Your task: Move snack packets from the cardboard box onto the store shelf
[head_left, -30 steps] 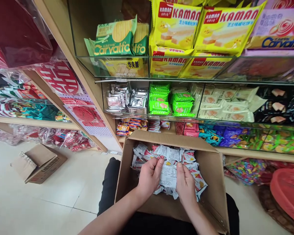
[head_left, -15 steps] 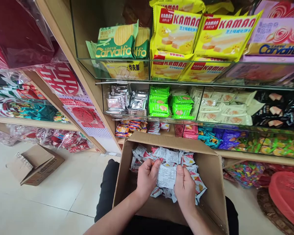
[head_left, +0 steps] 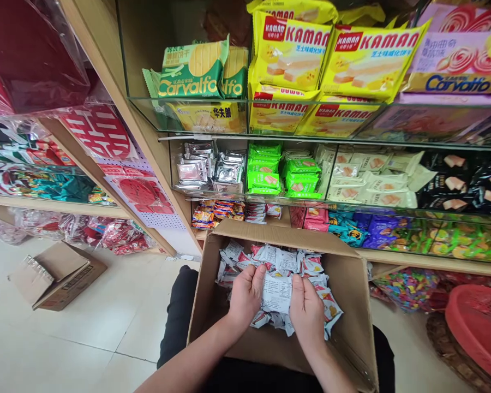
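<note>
We pinch one white snack packet (head_left: 276,293) between our left hand (head_left: 246,295) and right hand (head_left: 307,305), its printed side facing us, above the open cardboard box (head_left: 353,292). This one is already in grip; many white-and-red packets (head_left: 329,307), it seems, are left inside.

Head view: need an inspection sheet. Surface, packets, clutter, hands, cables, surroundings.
Surface: open cardboard box at the person's lap; pale tiled floor beyond.
Packets: one white packet held, printed text facing up; heaped packets in the box.
Clutter: opened carton on the floor to the left; red plastic basket to the right.
Hands: left hand and right hand grip the held packet's opposite ends.
Cables: nothing clearly seen.
Surroundings: shelf unit with yellow Kaman packs.
</note>
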`<act>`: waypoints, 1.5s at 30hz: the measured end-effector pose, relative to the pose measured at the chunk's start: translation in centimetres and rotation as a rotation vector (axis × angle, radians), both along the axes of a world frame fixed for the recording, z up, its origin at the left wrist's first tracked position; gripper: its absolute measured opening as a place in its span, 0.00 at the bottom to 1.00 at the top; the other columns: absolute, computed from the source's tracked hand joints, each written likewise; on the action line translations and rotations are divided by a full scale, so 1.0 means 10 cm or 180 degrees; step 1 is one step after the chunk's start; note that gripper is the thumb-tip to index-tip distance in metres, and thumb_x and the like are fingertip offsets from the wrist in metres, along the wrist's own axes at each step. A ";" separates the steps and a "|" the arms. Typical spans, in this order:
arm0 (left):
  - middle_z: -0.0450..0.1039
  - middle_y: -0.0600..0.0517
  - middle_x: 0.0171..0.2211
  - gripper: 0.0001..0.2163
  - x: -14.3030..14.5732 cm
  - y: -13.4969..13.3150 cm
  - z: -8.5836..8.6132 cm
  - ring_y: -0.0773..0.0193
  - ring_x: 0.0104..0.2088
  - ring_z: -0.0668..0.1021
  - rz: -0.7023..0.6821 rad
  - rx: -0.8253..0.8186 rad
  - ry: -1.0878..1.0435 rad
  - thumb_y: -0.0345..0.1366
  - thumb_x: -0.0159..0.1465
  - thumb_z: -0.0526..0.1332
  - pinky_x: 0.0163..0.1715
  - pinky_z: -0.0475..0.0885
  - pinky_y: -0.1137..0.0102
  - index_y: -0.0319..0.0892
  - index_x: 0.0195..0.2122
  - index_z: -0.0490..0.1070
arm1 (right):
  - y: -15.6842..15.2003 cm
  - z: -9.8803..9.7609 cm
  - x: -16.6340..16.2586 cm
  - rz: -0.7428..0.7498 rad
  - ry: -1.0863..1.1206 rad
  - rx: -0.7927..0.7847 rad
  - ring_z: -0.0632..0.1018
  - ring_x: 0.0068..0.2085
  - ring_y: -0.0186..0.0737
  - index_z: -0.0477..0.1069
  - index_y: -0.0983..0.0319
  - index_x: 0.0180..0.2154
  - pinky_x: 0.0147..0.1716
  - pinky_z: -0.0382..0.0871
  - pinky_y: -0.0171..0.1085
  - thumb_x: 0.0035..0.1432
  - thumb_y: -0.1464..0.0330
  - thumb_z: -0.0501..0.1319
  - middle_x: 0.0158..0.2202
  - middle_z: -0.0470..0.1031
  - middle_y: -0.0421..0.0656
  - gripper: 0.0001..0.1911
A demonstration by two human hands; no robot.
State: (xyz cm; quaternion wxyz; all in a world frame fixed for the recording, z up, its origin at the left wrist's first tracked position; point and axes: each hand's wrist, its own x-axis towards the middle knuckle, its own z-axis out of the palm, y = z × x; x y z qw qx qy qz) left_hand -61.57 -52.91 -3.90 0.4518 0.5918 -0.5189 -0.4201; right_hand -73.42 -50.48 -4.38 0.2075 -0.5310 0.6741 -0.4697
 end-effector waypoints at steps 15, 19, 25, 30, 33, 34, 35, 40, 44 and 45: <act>0.66 0.51 0.39 0.19 -0.03 0.15 0.26 0.66 0.36 0.71 -0.0478 0.1491 0.2248 0.52 0.57 0.50 0.34 0.65 0.71 0.46 0.44 0.60 | 0.03 -0.01 -0.16 0.0092 0.1653 -0.0791 0.72 0.26 0.37 0.68 0.63 0.31 0.26 0.62 0.34 0.60 0.65 0.47 0.25 0.72 0.46 0.15; 0.69 0.50 0.40 0.17 -0.03 0.09 0.32 0.66 0.35 0.73 -0.0520 0.1674 0.3292 0.46 0.59 0.51 0.34 0.67 0.71 0.45 0.47 0.59 | 0.15 0.12 -0.01 0.1400 0.1404 -0.0954 0.72 0.36 0.41 0.69 0.62 0.37 0.36 0.65 0.39 0.57 0.66 0.52 0.34 0.73 0.47 0.10; 0.71 0.49 0.42 0.21 0.10 0.04 0.35 0.64 0.33 0.76 -0.0344 0.1586 0.3446 0.31 0.57 0.55 0.35 0.70 0.66 0.48 0.52 0.55 | 0.13 0.12 -0.03 0.0679 -0.0368 -0.0225 0.71 0.36 0.40 0.67 0.62 0.34 0.36 0.66 0.39 0.56 0.64 0.52 0.33 0.71 0.46 0.10; 0.70 0.48 0.45 0.24 0.11 0.07 0.36 0.61 0.36 0.76 -0.0828 0.1484 0.3421 0.31 0.57 0.57 0.38 0.70 0.64 0.50 0.54 0.52 | 0.00 0.09 -0.01 0.0805 -0.2173 0.0770 0.71 0.27 0.36 0.66 0.62 0.35 0.22 0.65 0.33 0.51 0.57 0.56 0.27 0.70 0.40 0.16; 0.68 0.48 0.48 0.24 0.11 0.07 0.33 0.62 0.38 0.76 -0.1154 0.1456 0.3303 0.32 0.57 0.58 0.38 0.70 0.65 0.50 0.54 0.53 | 0.00 0.09 0.04 0.0907 -0.2571 0.0836 0.70 0.27 0.34 0.67 0.62 0.33 0.24 0.64 0.31 0.49 0.58 0.58 0.25 0.69 0.38 0.14; 0.68 0.48 0.49 0.24 0.10 0.08 0.31 0.62 0.39 0.75 -0.1176 0.1433 0.3188 0.32 0.56 0.59 0.38 0.70 0.66 0.49 0.53 0.54 | 0.00 0.08 0.05 0.0884 -0.2624 0.0841 0.69 0.26 0.33 0.68 0.62 0.32 0.24 0.64 0.31 0.49 0.58 0.58 0.24 0.69 0.38 0.14; 0.68 0.49 0.48 0.23 0.10 0.08 0.30 0.63 0.38 0.75 -0.1168 0.1404 0.3033 0.32 0.55 0.60 0.37 0.69 0.68 0.49 0.52 0.56 | 0.01 0.06 0.05 0.0827 -0.2660 0.0850 0.68 0.25 0.32 0.68 0.63 0.31 0.24 0.63 0.31 0.48 0.59 0.59 0.23 0.68 0.37 0.13; 0.75 0.51 0.33 0.16 0.06 0.11 0.23 0.68 0.28 0.75 -0.1345 0.1241 0.2404 0.35 0.48 0.66 0.31 0.69 0.72 0.39 0.37 0.68 | 0.03 -0.04 0.07 0.0188 -0.2934 0.0713 0.62 0.21 0.29 0.63 0.63 0.23 0.18 0.55 0.28 0.46 0.61 0.61 0.18 0.61 0.34 0.12; 0.74 0.54 0.23 0.12 0.05 0.12 0.19 0.71 0.22 0.72 -0.1274 0.1388 0.2319 0.38 0.44 0.68 0.27 0.67 0.74 0.37 0.28 0.70 | 0.05 -0.11 0.09 0.0044 -0.3270 0.0727 0.62 0.21 0.29 0.60 0.61 0.21 0.18 0.54 0.28 0.46 0.62 0.61 0.17 0.59 0.33 0.13; 0.73 0.54 0.22 0.12 0.05 0.12 0.19 0.72 0.21 0.72 -0.1185 0.1473 0.2298 0.38 0.44 0.68 0.26 0.67 0.74 0.36 0.26 0.71 | 0.06 -0.12 0.09 0.0064 -0.3236 0.0732 0.61 0.20 0.29 0.59 0.61 0.21 0.18 0.54 0.28 0.46 0.61 0.61 0.17 0.58 0.33 0.14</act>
